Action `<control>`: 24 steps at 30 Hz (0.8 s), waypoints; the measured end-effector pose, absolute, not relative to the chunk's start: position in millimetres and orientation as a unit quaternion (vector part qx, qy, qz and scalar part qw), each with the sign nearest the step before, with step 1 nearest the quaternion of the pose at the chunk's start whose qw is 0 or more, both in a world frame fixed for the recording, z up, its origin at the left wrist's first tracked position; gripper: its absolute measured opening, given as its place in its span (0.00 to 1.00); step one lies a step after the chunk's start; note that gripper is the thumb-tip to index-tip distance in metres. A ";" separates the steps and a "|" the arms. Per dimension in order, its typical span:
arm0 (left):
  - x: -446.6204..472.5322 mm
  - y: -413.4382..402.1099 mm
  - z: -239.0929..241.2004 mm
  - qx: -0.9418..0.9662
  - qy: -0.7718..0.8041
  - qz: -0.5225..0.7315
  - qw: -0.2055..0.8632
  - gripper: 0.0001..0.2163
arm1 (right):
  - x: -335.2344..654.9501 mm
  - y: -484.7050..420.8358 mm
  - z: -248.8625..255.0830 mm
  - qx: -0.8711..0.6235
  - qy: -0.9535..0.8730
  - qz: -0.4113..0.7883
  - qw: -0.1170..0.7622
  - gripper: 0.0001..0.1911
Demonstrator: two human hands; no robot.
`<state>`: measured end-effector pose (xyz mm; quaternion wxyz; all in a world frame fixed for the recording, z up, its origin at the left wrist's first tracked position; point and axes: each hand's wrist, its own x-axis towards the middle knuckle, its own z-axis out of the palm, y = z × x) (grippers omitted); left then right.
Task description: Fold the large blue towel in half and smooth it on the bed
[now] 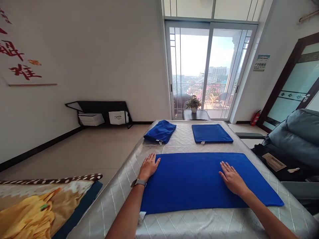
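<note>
Your long, rectangular, deep-blue fabric cloth (189, 186) lies flat and crosswise on the pale, silvery quilted mattress (179, 224), directly beneath and between your hands. Your left hand (149, 166), with a watch on a grey band (139, 182) at its wrist, rests palm down over the cloth's left edge near the far corner, its fingers straight and close together, the thumb out to the side over the blue fabric. Your right hand (232, 178) lies palm down within the right half of the cloth, fingers extended and slightly parted, thumb held away from them. Neither hand pinches anything. A small white label (141, 217) sticks out at the near left corner. Beyond the far edge, well apart from each other, lie a rumpled folded blue cloth (161, 131) on the left and a neat, flat folded blue cloth (211, 133) on the right.
</note>
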<state>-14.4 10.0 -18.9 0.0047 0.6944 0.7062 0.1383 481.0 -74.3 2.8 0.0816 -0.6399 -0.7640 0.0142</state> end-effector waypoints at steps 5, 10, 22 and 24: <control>-14.8 10.3 -19.2 0.694 0.709 0.123 0.008 0.33 | 376.6 -52.5 23.6 -0.546 -0.828 0.107 0.076 0.39; -16.5 11.0 -21.5 0.696 0.707 0.126 0.000 0.31 | 329.7 -26.0 24.9 -0.527 -0.835 0.136 0.077 0.40; -17.4 11.8 -23.4 0.697 0.705 0.132 -0.003 0.31 | 493.5 8.4 -2.9 -0.675 -0.736 0.029 0.050 0.37; -16.7 11.2 -22.2 0.696 0.706 0.132 -0.006 0.31 | 534.4 11.3 -4.4 -0.706 -0.707 0.013 0.051 0.36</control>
